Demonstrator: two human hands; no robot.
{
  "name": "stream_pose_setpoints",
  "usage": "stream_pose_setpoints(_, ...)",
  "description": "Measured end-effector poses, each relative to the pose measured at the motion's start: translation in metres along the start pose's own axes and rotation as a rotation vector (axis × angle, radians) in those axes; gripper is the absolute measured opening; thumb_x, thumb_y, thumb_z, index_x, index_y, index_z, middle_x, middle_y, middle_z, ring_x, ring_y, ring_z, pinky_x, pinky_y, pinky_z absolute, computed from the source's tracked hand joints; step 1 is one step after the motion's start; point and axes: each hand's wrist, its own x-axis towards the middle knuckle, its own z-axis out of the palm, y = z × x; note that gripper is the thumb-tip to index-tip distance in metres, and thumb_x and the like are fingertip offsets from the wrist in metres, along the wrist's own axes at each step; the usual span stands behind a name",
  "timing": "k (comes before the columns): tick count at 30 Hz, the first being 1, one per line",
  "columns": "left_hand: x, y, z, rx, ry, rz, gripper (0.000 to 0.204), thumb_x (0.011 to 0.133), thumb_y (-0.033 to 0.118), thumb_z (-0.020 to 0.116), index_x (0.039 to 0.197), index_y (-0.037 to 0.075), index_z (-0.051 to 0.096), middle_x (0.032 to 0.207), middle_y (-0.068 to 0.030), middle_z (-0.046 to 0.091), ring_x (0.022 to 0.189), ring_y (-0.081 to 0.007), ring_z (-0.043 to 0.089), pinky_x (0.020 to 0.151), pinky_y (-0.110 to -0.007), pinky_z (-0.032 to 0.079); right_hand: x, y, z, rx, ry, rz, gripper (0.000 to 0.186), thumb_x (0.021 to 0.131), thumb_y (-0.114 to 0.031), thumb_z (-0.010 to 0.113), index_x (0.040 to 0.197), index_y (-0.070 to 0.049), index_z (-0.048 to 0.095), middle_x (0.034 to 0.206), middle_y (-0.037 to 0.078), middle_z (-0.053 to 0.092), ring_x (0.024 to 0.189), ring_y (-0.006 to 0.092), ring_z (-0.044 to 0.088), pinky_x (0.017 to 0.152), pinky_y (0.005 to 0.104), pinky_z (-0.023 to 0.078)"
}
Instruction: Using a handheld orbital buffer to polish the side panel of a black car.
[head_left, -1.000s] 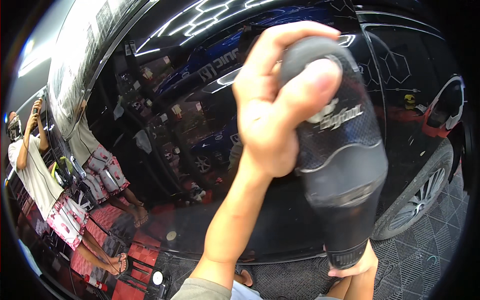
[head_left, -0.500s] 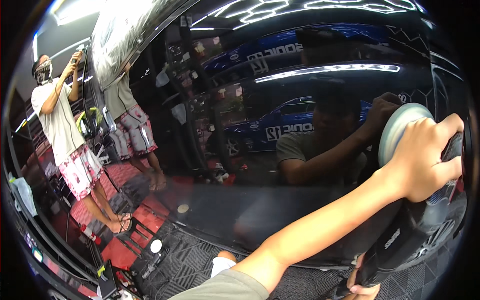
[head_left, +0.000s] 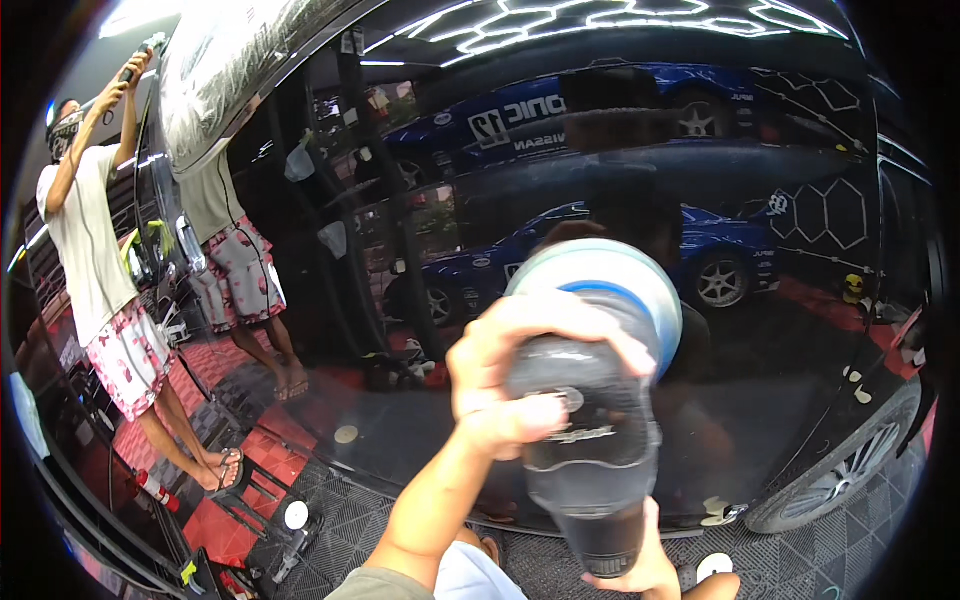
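A black polisher (head_left: 590,430) with a pale foam pad (head_left: 605,260) is in front of me, its pad against or very near the glossy black car panel (head_left: 450,430). My left hand (head_left: 500,370) is wrapped over the polisher's head, fingers across the top and thumb on the body. Lower down, my right hand (head_left: 640,570) grips the narrow rear end of the handle, its fingers partly hidden by the tool. The panel mirrors a blue car and ceiling lights.
Another person (head_left: 85,230) stands on a black step stool (head_left: 245,490) at left, arms raised with a tool. A second machine with a white pad (head_left: 297,515) rests on the tiled floor (head_left: 360,530). The car's wheel (head_left: 840,470) is at lower right; clear plastic film (head_left: 220,70) covers the upper glass.
Both my hands and the polisher have moved left along the panel, from the far right to near the middle. The other person's arms have gone higher.
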Motion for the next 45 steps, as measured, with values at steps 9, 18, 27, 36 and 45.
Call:
stream_pose_setpoints(9,-0.047,0.049,-0.1,0.254,0.212,0.216,0.053,0.088,0.047,0.052,0.112,0.001,0.041,0.076,-0.0273,0.066,0.069,-0.0344,0.065,0.082,-0.04,0.04,0.067,-0.016,0.07,0.166,-0.158,0.072,0.111,0.064,0.004,0.078,0.15,-0.009,0.007,0.133,0.019,0.044,0.128,0.0282,0.044,0.106,0.0402,0.033)
stream_pose_setpoints(18,-0.081,0.091,-0.18,0.245,0.288,0.299,0.052,0.094,0.05,0.047,0.121,0.006,0.042,0.08,-0.0175,0.067,0.075,-0.0271,0.063,0.084,-0.038,0.036,0.117,-0.026,0.125,0.102,-0.268,0.132,0.107,0.066,0.006,0.069,0.151,-0.012,0.005,0.133,0.027,0.047,0.122,0.0366,0.051,0.102,0.0392,0.039)
stream_pose_setpoints(27,-0.041,0.054,-0.124,0.034,0.252,0.326,0.051,0.092,0.044,0.051,0.122,0.005,0.04,0.081,-0.0272,0.062,0.071,-0.0333,0.056,0.07,-0.041,0.047,0.096,-0.04,0.075,0.109,-0.186,0.071,0.11,0.064,0.0,0.078,0.15,-0.009,0.01,0.138,0.025,0.043,0.128,0.0353,0.045,0.107,0.0416,0.035)
stream_pose_setpoints(36,0.011,0.021,-0.061,-0.131,0.098,0.268,0.056,0.09,0.04,0.051,0.126,0.001,0.033,0.087,-0.0379,0.057,0.072,-0.0378,0.06,0.06,-0.046,0.054,0.072,-0.056,0.015,0.159,-0.16,0.015,0.122,0.056,-0.006,0.088,0.147,-0.002,0.007,0.144,0.019,0.03,0.137,0.0291,0.03,0.112,0.0448,0.026)
stream_pose_setpoints(45,0.027,0.012,-0.046,-0.037,0.111,0.244,0.06,0.09,0.044,0.049,0.123,-0.003,0.033,0.083,-0.034,0.061,0.076,-0.0385,0.063,0.064,-0.045,0.055,0.065,-0.066,-0.001,0.145,-0.087,0.015,0.122,0.056,-0.004,0.088,0.149,-0.005,0.01,0.138,0.019,0.039,0.13,0.0275,0.04,0.109,0.0418,0.03)
